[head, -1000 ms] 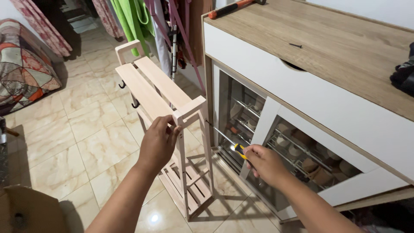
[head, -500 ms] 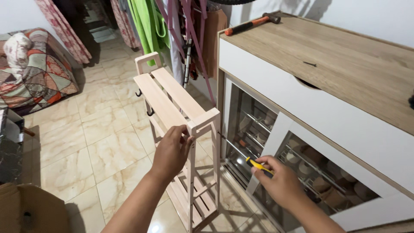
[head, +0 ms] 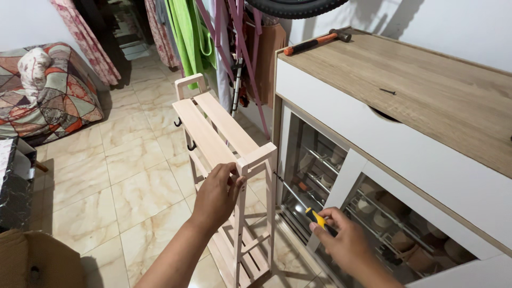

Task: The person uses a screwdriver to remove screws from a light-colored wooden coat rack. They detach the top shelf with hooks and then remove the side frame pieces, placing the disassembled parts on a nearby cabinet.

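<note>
My left hand (head: 216, 196) is closed around the near top corner of the pale wooden rack (head: 224, 130), which stands upright on the tiled floor (head: 128, 176) just beside the cabinet (head: 394, 101). My right hand (head: 341, 240) grips a yellow-and-black screwdriver (head: 318, 218), its shaft reaching toward the rack's near leg in front of the cabinet's open glass front. An orange-handled hammer (head: 314, 41) lies at the far corner of the cabinet's top, and a brown cardboard box (head: 37, 261), plain with no label I can see, sits on the floor at my lower left.
</note>
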